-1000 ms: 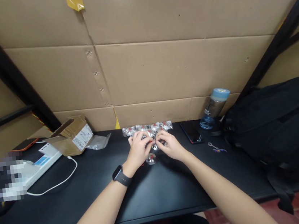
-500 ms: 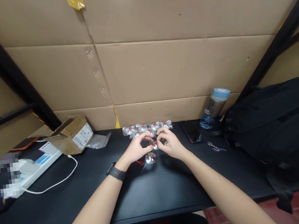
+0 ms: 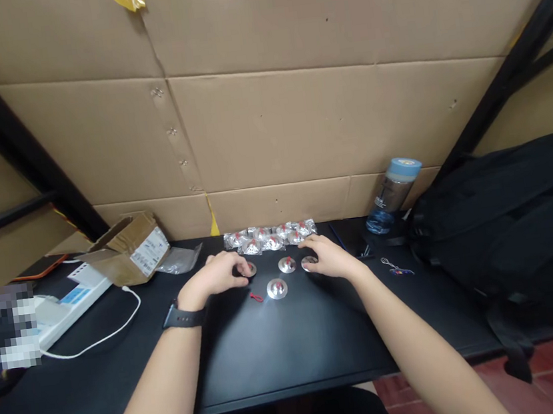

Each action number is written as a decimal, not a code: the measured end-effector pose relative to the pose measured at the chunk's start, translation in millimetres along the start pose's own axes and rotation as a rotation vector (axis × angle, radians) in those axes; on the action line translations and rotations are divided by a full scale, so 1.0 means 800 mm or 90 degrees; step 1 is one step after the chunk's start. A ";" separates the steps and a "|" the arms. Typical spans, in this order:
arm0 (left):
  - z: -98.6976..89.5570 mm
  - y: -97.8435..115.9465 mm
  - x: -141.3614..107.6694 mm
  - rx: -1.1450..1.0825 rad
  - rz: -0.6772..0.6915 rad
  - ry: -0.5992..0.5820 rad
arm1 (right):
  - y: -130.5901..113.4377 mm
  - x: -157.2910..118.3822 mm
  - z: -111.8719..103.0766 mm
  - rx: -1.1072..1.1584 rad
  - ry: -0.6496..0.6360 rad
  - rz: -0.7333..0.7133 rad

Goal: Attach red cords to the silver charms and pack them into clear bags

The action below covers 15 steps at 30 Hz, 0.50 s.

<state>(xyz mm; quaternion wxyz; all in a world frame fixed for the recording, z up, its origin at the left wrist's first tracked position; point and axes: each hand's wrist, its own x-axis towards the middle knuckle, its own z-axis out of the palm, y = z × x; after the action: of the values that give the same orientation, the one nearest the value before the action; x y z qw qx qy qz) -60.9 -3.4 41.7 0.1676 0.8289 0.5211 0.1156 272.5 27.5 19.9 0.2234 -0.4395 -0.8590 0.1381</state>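
At the left of a small group of silver finger cymbals, my left hand is curled, its thumb and fingers round the edge of a finger cymbal. On the other side my right hand has its fingers and thumb at another finger cymbal, partly hidden by the hand. Between the hands lies a third finger cymbal with a red loop on top. Closer to me rests one more finger cymbal. Beside it is a loose red cord loop.
Several bagged finger cymbals lie in rows against the cardboard wall. To the left are an open cardboard box, a plastic bag and a white power strip. A water bottle, a charm and a black backpack are at right.
My hands have moved apart from the middle, the left one leftward and the right one slightly right. Finger cymbals now show at both hands, and the middle one is uncovered.
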 end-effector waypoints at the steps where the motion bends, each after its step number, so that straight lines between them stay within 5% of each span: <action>1: 0.002 0.002 0.000 -0.012 0.028 -0.038 | 0.008 0.000 -0.001 -0.008 -0.027 0.008; 9: 0.030 0.035 0.006 0.003 0.078 -0.077 | 0.020 0.001 -0.004 0.005 -0.087 0.035; 15: 0.011 0.040 0.004 -0.024 0.099 0.087 | 0.017 0.000 -0.002 0.017 -0.115 0.047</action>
<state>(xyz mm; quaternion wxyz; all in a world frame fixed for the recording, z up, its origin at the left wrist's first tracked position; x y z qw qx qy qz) -29.9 -15.0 46.5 0.1373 0.8539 0.4629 0.1944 282.9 35.7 15.2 0.1456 -0.4533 -0.8571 0.1968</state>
